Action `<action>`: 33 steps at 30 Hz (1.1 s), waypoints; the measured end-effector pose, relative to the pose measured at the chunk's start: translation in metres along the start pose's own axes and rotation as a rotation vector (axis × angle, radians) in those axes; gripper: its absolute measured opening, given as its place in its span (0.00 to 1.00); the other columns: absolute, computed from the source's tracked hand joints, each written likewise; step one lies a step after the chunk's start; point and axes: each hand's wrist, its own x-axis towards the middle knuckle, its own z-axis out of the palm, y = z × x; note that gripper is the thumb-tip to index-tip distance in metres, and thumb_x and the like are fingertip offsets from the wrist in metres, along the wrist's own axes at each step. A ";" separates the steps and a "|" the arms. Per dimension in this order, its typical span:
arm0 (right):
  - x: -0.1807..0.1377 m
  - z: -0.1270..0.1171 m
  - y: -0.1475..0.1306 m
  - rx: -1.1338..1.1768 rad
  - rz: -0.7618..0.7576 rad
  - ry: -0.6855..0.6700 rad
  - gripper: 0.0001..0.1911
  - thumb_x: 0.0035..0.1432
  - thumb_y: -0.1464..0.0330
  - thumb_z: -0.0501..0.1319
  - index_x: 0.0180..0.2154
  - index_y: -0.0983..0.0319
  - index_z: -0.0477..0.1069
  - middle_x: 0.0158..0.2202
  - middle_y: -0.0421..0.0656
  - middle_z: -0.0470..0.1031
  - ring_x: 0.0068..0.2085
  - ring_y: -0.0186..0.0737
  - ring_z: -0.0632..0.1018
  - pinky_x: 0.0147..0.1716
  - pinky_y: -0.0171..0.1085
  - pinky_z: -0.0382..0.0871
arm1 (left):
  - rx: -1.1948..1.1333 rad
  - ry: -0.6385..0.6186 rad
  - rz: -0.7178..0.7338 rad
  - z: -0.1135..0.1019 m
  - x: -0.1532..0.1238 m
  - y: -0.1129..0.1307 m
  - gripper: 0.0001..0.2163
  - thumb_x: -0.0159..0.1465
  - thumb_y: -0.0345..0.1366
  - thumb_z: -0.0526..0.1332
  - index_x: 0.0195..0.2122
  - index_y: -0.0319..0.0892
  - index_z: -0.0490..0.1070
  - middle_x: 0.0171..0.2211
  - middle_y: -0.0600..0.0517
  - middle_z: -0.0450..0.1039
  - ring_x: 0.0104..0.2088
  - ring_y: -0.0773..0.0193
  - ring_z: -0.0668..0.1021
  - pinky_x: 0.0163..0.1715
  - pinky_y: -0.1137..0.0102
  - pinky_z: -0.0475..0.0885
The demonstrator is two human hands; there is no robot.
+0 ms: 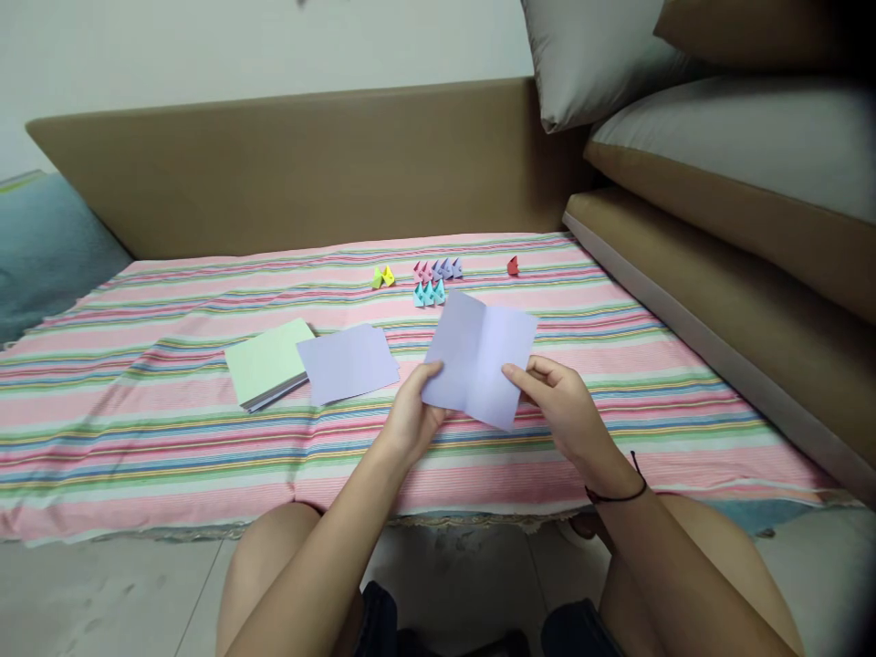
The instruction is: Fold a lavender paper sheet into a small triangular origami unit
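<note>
A sheet of lavender paper with a crease down its middle is held up in front of me, its two halves slightly angled. My left hand pinches its lower left edge, thumb on top. On the right edge, the thumb and fingers of my right hand grip it. Left of it lie several lavender sheets, and beside those a thicker paper stack topped by a pale green sheet. Beyond the held sheet sit small folded paper pieces: pink and purple ones, and light blue ones.
Two yellow folded pieces lie to the left of the rows, and a red one to the right. A striped cloth covers the seat. A brown backrest stands behind; cushions are piled on the right.
</note>
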 end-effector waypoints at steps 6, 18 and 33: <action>0.000 -0.002 -0.001 0.127 0.053 0.008 0.11 0.49 0.60 0.66 0.30 0.60 0.69 0.25 0.37 0.70 0.27 0.35 0.71 0.29 0.35 0.67 | -0.108 -0.007 -0.054 0.000 0.000 0.009 0.11 0.62 0.37 0.56 0.42 0.39 0.72 0.42 0.49 0.77 0.39 0.63 0.78 0.38 0.70 0.75; -0.004 0.008 -0.004 0.266 0.114 -0.200 0.16 0.53 0.62 0.64 0.45 0.56 0.69 0.31 0.38 0.72 0.23 0.30 0.67 0.23 0.31 0.63 | 0.360 -0.090 0.114 -0.004 0.003 -0.016 0.21 0.55 0.37 0.66 0.50 0.41 0.66 0.50 0.44 0.72 0.44 0.61 0.77 0.43 0.67 0.71; -0.003 0.012 0.014 -0.023 -0.071 -0.021 0.28 0.51 0.62 0.64 0.53 0.59 0.60 0.48 0.49 0.72 0.46 0.44 0.76 0.46 0.45 0.70 | 0.765 -0.104 0.444 -0.001 -0.003 -0.012 0.18 0.57 0.33 0.63 0.49 0.41 0.68 0.49 0.44 0.71 0.47 0.58 0.75 0.45 0.65 0.71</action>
